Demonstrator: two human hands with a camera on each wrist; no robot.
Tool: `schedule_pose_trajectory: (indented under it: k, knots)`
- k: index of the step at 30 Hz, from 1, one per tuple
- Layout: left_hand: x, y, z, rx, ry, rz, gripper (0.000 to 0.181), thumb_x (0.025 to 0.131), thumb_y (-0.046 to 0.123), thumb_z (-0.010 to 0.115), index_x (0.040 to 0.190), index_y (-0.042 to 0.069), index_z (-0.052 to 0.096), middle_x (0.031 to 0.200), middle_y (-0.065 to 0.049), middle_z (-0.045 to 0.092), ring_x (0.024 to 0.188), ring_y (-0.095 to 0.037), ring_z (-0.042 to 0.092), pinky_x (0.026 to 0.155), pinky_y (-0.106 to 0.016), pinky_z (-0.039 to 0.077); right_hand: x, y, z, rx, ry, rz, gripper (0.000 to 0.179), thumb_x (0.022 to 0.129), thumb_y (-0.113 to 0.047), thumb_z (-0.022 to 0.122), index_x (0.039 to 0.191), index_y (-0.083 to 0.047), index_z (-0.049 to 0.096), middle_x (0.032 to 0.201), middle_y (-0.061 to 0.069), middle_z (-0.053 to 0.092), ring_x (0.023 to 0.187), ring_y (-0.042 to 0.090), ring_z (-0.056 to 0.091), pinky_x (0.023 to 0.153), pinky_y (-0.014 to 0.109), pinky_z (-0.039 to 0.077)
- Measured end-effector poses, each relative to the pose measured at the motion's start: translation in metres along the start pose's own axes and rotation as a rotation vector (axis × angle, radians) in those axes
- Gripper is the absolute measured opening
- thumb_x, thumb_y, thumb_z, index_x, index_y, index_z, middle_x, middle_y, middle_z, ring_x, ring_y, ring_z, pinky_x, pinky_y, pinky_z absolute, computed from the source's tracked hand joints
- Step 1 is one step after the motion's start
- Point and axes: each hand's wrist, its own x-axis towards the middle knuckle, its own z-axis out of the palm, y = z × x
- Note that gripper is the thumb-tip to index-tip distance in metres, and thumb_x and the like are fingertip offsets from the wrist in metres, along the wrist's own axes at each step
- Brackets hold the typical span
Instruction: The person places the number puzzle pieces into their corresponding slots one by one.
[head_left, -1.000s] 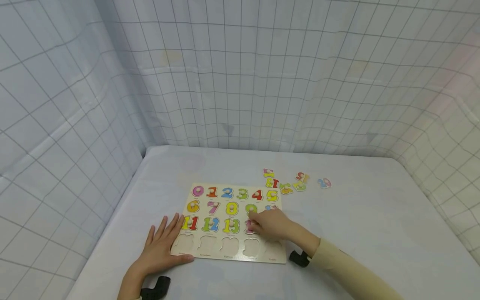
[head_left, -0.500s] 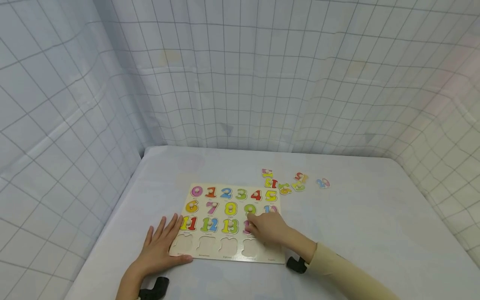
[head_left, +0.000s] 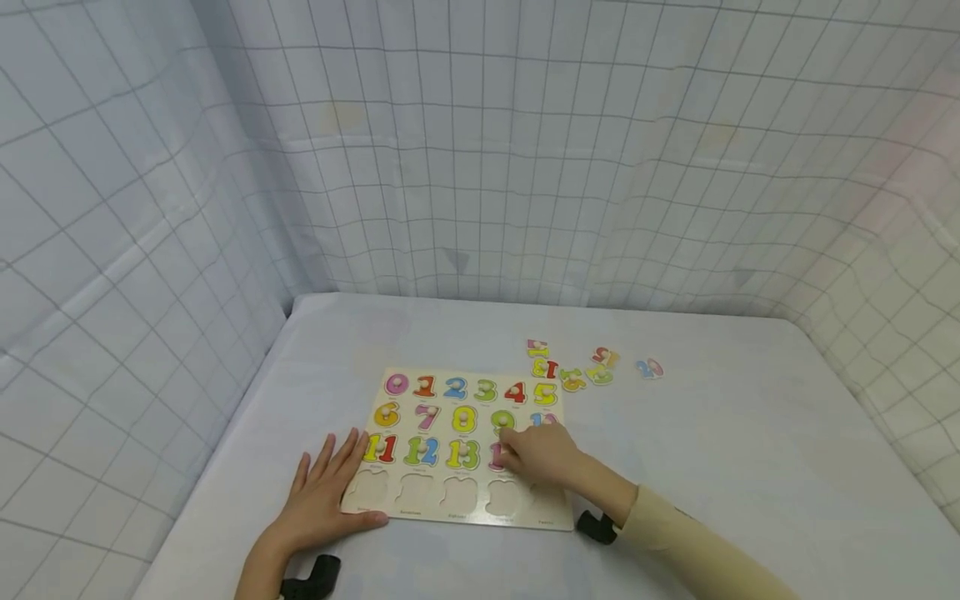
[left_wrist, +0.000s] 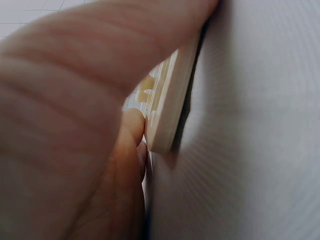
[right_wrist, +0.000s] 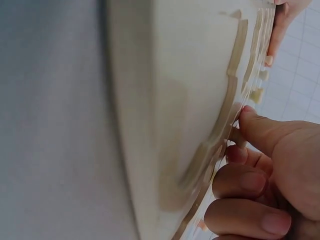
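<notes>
A pale wooden number puzzle board (head_left: 482, 497) lies on the table with colourful knobbed number pieces in its upper rows. My left hand (head_left: 318, 504) rests at the board's left edge, fingers spread and thumb along the front corner. Over the third row's right part is my right hand (head_left: 543, 454), its thumb and index finger pinching the small knob (right_wrist: 237, 136) of a purple number puzzle piece (head_left: 495, 457). The hand hides most of that piece. In the left wrist view, the board's side (left_wrist: 172, 107) shows beside the fingers.
Several loose number pieces (head_left: 573, 380) lie beyond the board's back right corner, a blue and pink one (head_left: 649, 368) farthest right. Bare recesses (head_left: 459, 496) line the board's front row. White gridded cloth (head_left: 480, 167) hangs behind the white table (head_left: 712, 467) and at both sides.
My right hand stays at the purple piece with only a slight shift. The left hand and the board keep their places; the head view sways a little.
</notes>
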Motion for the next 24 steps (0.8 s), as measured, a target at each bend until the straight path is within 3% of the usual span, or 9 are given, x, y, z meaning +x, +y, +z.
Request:
schedule_pose_trajectory:
  k: [6,11,14,20,24]
  knots:
    - [0.000,0.001,0.000,0.001,-0.002,-0.003,0.112,0.066,0.065,0.072,0.149,0.006,0.028,0.154,-0.017,0.021,0.141,-0.040,0.003,0.107,-0.060,-0.006,-0.002,0.022,-0.012,0.141,-0.047,0.012,0.023,0.093,-0.047,0.056,0.086,-0.025,0.049,0.054,-0.010,0.040,0.049,0.005,0.039,0.049,0.024,0.029]
    - [0.000,0.000,0.000,0.005,0.001,-0.008,0.112,0.066,0.066,0.072,0.150,0.007,0.027,0.154,-0.016,0.020,0.141,-0.039,0.002,0.107,-0.059,-0.006,0.003,0.070,-0.033,0.148,0.075,0.043,0.019,0.095,-0.039,0.057,0.099,-0.021,0.054,0.056,-0.009,0.043,0.047,0.006,0.037,0.045,0.023,0.030]
    - [0.000,0.000,0.000,-0.001,-0.001,-0.005,0.112,0.066,0.065,0.072,0.150,0.007,0.027,0.154,-0.016,0.020,0.141,-0.039,0.002,0.107,-0.059,-0.007,0.005,0.107,-0.043,0.115,0.118,0.119,0.024,0.095,-0.032,0.058,0.110,-0.013,0.054,0.062,-0.004,0.050,0.048,0.009,0.041,0.044,0.025,0.033]
    - [-0.001,-0.001,0.001,0.000,-0.008,-0.005,0.111,0.066,0.065,0.072,0.150,0.007,0.027,0.154,-0.017,0.021,0.141,-0.039,0.002,0.107,-0.059,-0.006,0.005,0.165,-0.056,0.117,0.076,0.346,0.038,0.098,-0.032,0.054,0.125,-0.007,0.049,0.083,0.006,0.063,0.061,0.016,0.050,0.052,0.031,0.042]
    - [-0.001,-0.001,0.001,0.002,-0.005,-0.006,0.111,0.066,0.065,0.072,0.150,0.007,0.027,0.154,-0.017,0.021,0.141,-0.039,0.002,0.106,-0.060,-0.006,0.005,0.186,-0.058,0.160,0.084,0.421,0.034,0.098,-0.029,0.050,0.124,-0.007,0.051,0.075,0.005,0.058,0.061,0.019,0.049,0.053,0.032,0.040]
